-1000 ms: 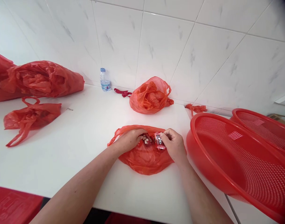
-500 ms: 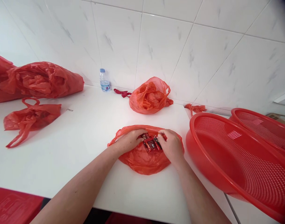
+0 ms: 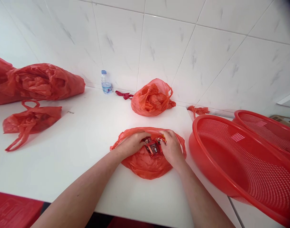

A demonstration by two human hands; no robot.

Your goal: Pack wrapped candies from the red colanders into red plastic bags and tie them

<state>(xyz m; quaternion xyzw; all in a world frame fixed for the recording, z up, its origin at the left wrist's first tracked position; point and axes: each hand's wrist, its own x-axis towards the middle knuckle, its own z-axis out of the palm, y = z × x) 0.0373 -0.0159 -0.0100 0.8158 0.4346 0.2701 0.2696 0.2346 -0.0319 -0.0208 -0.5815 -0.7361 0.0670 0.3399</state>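
An opened red plastic bag lies spread on the white table, with both my hands inside its mouth. Several small dark red packets with printed wrappers sit in it between my hands. My left hand has its fingers closed on a dark red packet at the left of the group. On the right, my right hand pinches a red packet with some yellow on it. The fingertips of both hands are partly hidden by the wrappers.
Two large red perforated baskets stand at the right. Behind the bag sits a crumpled red bag, with a water bottle to its left. A full red bag and a smaller tied bag lie at the left on the white table.
My right hand has shifted slightly, and a red and yellow packet now shows at its fingers where a darker one showed before. My left hand stays almost in place.
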